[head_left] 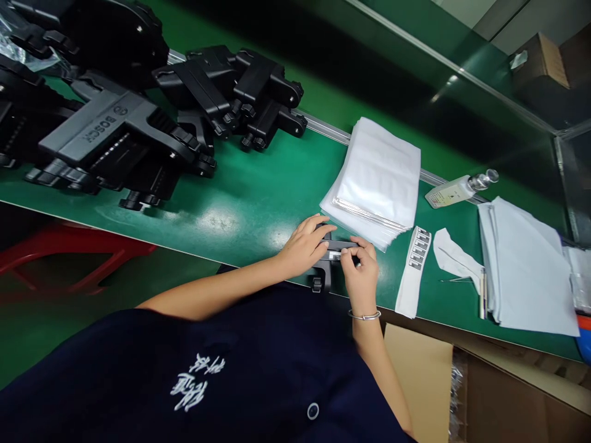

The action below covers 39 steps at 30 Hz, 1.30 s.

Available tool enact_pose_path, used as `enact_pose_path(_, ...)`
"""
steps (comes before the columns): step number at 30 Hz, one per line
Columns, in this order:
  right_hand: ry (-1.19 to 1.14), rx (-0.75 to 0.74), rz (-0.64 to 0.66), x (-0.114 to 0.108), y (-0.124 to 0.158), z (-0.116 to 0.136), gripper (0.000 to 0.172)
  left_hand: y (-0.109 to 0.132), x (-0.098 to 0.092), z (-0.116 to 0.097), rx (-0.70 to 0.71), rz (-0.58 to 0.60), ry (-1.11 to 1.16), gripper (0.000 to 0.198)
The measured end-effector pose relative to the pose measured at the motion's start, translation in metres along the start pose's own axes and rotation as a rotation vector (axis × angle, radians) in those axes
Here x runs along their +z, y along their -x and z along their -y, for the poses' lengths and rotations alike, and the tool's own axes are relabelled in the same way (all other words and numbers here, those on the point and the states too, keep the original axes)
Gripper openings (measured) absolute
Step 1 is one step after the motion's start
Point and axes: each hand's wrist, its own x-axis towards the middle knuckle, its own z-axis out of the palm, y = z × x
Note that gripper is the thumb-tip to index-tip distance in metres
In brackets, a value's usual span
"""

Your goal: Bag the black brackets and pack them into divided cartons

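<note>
A small black plastic part (325,271) lies at the front edge of the green table, with a small white-and-dark label (334,255) on its upper face. My left hand (305,246) grips the part's left side, fingers over its top. At the right, my right hand (360,264) has thumb and fingers closed on the part's right end, the thumb tip beside the label. The part's far side is partly hidden by my fingers.
Black plastic assemblies (106,129) crowd the table's left. Behind my hands lies a stack of translucent bags (381,172). Rightward are a label strip (415,264), a pump bottle (455,191), a white cloth piece (455,255) and white sheets (530,271). An open carton (418,375) stands below.
</note>
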Motion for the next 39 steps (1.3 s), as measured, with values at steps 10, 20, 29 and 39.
enact_pose_path(10, -0.085, -0.015, 0.038, -0.013, -0.005, -0.013, 0.021, 0.003, -0.033, 0.011, 0.324, 0.362, -0.068, 0.031)
enact_pose_path(20, -0.182, -0.112, 0.388, -0.049, -0.016, -0.055, 0.051, -0.035, -0.05, 0.017, 0.351, 0.518, 0.168, 0.035)
enact_pose_path(29, -0.034, -0.21, 0.38, -0.051, -0.017, -0.049, 0.045, -0.037, -0.03, -0.01, 0.765, 0.508, -0.44, 0.04)
enact_pose_path(39, 0.346, -0.63, 0.417, -0.041, -0.011, -0.032, 0.043, -0.122, -0.03, -0.021, 0.546, 0.116, -0.641, 0.028)
